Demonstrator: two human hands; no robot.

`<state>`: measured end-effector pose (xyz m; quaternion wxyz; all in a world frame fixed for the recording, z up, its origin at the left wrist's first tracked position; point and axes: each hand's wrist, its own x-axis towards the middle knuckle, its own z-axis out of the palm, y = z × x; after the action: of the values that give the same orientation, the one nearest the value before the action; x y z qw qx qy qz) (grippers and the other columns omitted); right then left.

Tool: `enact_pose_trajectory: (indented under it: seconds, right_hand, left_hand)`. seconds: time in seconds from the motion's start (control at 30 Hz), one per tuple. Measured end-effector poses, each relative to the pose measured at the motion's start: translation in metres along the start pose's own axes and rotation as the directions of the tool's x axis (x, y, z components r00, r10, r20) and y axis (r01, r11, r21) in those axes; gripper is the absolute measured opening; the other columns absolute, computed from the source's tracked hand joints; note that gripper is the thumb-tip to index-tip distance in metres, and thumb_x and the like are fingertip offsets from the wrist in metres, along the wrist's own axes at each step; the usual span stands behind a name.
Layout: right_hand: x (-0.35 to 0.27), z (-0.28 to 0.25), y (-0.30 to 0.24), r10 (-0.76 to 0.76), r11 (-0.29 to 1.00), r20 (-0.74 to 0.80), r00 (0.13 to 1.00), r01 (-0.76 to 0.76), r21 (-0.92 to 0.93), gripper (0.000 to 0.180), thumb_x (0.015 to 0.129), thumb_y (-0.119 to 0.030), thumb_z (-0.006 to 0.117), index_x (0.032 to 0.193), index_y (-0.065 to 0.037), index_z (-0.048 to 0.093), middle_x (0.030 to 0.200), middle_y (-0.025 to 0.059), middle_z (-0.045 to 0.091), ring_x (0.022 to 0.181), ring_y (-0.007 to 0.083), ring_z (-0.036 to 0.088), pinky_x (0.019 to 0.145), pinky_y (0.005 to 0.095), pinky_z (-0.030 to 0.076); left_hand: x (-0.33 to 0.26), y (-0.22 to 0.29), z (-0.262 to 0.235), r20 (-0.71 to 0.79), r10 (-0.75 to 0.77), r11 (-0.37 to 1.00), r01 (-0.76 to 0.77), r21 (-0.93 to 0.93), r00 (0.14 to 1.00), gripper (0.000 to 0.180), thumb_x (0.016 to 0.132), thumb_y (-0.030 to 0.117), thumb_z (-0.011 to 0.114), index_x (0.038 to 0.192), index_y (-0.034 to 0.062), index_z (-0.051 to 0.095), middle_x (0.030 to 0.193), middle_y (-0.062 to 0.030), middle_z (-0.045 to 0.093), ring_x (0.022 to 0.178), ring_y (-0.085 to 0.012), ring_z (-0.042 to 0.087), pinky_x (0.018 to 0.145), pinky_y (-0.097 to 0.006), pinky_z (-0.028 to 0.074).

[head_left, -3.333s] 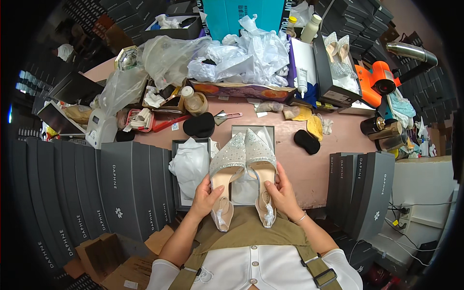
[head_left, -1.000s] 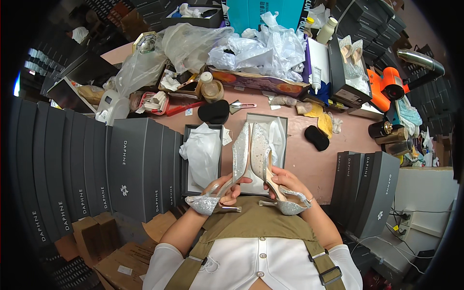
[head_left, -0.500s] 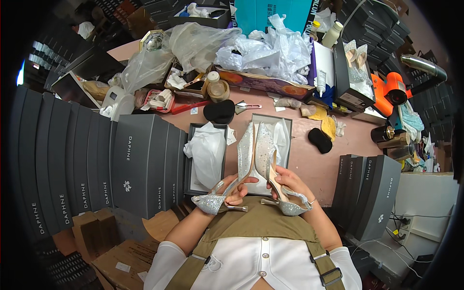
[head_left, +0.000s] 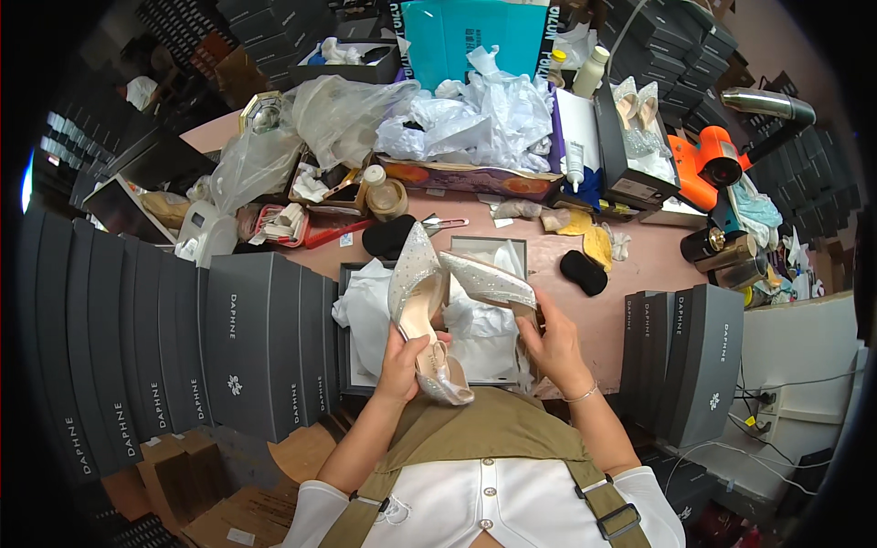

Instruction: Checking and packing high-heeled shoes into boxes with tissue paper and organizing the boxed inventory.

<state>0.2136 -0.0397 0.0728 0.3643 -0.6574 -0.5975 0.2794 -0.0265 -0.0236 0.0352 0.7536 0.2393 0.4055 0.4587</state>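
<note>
Left shoe (head_left: 417, 297) and right shoe (head_left: 491, 281), both glittery, at mid-frame.
Left hand (head_left: 402, 362) and right hand (head_left: 553, 343) each grip one, fingers closed. Pink tabletop (head_left: 599, 325) opens rightward until the right-hand shoeboxes' (head_left: 702, 365) edge; taller shoeboxes (head_left: 247, 347) wall the left.

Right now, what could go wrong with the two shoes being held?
The left-held shoe and right-held shoe have toes close together in view, so their sparkling uppers might rub. The right hand grips behind the toe section, so the shoe could tip and drop toward the white paper below.
</note>
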Motion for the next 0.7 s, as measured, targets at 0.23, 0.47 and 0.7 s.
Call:
enact_pose_trajectory:
  seconds: [0.23, 0.47, 0.7]
  right_hand:
    - [0.0, -0.004, 0.015, -0.176, 0.952, -0.162, 0.971, 0.126, -0.277, 0.045, 0.078, -0.008, 0.067, 0.12, -0.003, 0.051, 0.088, 0.015, 0.062, 0.075, 0.0324, 0.062, 0.062, 0.0393, 0.05]
    - [-0.009, -0.002, 0.014, -0.131, 0.973, -0.141, 0.981, 0.1, -0.208, 0.042, 0.079, -0.006, 0.066, 0.119, -0.004, 0.052, 0.082, 0.0149, 0.062, 0.067, 0.0284, 0.062, 0.059, 0.0358, 0.05]
    - [-0.014, -0.017, 0.023, 0.147, 0.987, -0.051, 0.988, -0.15, -0.058, 0.041, 0.081, -0.008, 0.065, 0.118, 0.001, 0.052, 0.087, 0.016, 0.064, 0.07, 0.026, 0.065, 0.063, 0.0326, 0.051]
  left_hand:
    - [-0.007, -0.008, 0.014, 0.013, 0.341, 0.831, -0.308, 0.463, 0.94, 0.069, 0.088, -0.001, 0.047, 0.145, 0.0046, 0.008, 0.112, -0.0118, 0.053, 0.09, -0.0146, 0.057, 0.084, -0.029, 0.046]
    - [-0.013, -0.016, 0.015, 0.023, 0.369, 0.747, -0.312, 0.587, 0.929, 0.068, 0.09, 0.006, 0.05, 0.145, 0.0039, 0.011, 0.097, -0.0092, 0.059, 0.088, -0.0143, 0.056, 0.084, -0.029, 0.044]
    - [-0.008, -0.015, 0.01, 0.025, 0.33, 0.808, -0.297, 0.508, 0.944, 0.062, 0.089, 0.003, 0.047, 0.143, 0.0062, 0.016, 0.102, -0.0114, 0.057, 0.085, -0.016, 0.059, 0.08, -0.031, 0.049]
